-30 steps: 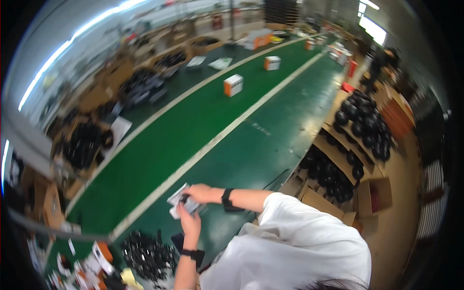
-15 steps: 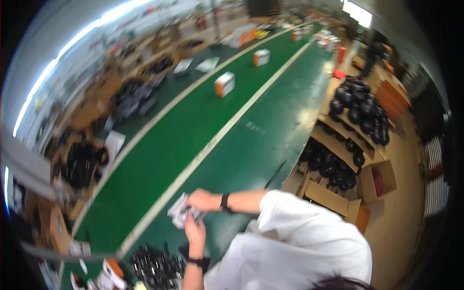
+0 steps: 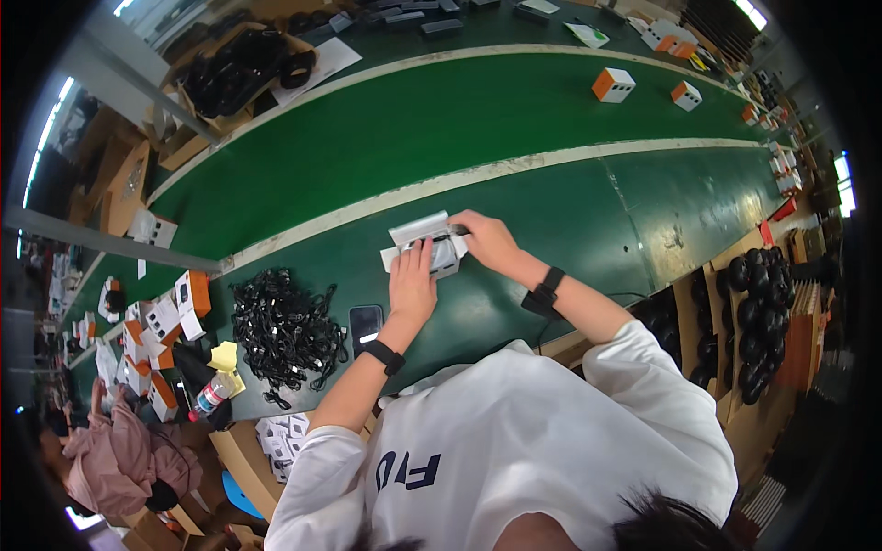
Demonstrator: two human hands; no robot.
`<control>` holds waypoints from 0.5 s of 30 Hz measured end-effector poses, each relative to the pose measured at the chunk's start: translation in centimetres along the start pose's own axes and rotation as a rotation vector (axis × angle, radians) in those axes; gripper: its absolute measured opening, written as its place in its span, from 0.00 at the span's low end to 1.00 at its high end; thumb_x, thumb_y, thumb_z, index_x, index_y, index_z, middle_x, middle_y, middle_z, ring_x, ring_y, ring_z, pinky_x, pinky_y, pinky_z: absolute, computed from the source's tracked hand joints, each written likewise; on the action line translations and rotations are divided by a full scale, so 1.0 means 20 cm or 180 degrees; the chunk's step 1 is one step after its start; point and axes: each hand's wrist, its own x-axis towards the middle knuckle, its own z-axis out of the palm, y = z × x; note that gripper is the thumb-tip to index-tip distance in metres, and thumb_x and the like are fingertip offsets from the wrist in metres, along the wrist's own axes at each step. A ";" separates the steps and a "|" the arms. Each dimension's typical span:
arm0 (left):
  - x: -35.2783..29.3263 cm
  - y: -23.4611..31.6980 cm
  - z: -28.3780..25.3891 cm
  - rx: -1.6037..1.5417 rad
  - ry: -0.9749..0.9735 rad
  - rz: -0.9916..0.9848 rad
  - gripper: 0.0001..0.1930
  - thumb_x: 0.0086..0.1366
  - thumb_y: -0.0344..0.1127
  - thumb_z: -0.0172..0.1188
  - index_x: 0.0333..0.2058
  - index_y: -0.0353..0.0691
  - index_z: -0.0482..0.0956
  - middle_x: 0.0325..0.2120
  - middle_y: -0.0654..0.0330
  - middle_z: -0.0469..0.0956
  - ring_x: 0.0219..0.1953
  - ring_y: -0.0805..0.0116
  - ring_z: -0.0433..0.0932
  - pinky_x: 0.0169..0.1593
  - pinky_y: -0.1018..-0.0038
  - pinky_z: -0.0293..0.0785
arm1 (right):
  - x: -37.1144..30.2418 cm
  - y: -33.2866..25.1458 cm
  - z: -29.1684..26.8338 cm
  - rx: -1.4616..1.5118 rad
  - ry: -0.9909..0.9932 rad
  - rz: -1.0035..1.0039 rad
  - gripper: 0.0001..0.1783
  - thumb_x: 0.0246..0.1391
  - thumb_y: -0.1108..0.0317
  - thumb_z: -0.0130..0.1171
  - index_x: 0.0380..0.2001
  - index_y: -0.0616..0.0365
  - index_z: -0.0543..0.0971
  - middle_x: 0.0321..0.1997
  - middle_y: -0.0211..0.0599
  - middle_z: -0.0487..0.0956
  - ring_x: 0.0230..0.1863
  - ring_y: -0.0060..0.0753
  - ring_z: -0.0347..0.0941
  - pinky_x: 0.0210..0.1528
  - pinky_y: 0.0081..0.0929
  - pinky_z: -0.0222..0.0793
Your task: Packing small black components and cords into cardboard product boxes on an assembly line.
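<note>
Green table [image 3: 560,197] with black cables [image 3: 285,331], phone [image 3: 365,321].

My left hand [image 3: 412,289] and right hand [image 3: 490,241] meet at a carton [image 3: 419,228] on the tabletop [image 3: 551,216]. Just left of my left wrist lies a phone [image 3: 365,323]; past it sits a heap of cables [image 3: 285,331], with boxes [image 3: 193,294] farther left and a bottle [image 3: 212,395] left and nearer my body. Below the heap, a bin [image 3: 241,459] holds packets [image 3: 283,439]. Beyond my hands, a rail [image 3: 386,209] separates the tabletop from a belt [image 3: 367,138], where two boxes [image 3: 614,85] stand ahead and to the right. Across the belt, ahead-left, sits a container of cords [image 3: 239,69]. Well left of my hands, a co-worker [image 3: 129,450]; well right, stacked goods [image 3: 763,294].
</note>
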 end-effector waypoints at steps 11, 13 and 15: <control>0.08 0.04 -0.03 0.0539 -0.0578 -0.0105 0.35 0.47 0.38 0.63 0.55 0.40 0.62 0.42 0.56 0.66 0.45 0.59 0.64 0.49 0.64 0.59 | -0.12 -0.05 0.23 0.1720 0.1189 0.1649 0.12 0.48 0.71 0.60 0.37 0.61 0.74 0.26 0.24 0.71 0.25 0.12 0.59 0.26 0.13 0.58; 0.08 0.05 -0.06 0.0603 -0.0491 0.0157 0.34 0.48 0.38 0.63 0.55 0.43 0.62 0.42 0.55 0.66 0.45 0.59 0.64 0.49 0.64 0.60 | -0.11 -0.03 0.26 0.1799 0.1836 0.1356 0.10 0.48 0.71 0.59 0.33 0.63 0.73 0.25 0.23 0.71 0.23 0.12 0.59 0.25 0.14 0.58; 0.07 0.04 -0.06 0.0680 -0.0397 0.0408 0.33 0.49 0.39 0.62 0.55 0.46 0.63 0.42 0.55 0.65 0.44 0.59 0.64 0.49 0.64 0.60 | -0.13 0.01 0.26 0.1787 0.1692 0.1401 0.10 0.48 0.71 0.59 0.33 0.63 0.73 0.26 0.24 0.71 0.25 0.12 0.61 0.27 0.14 0.59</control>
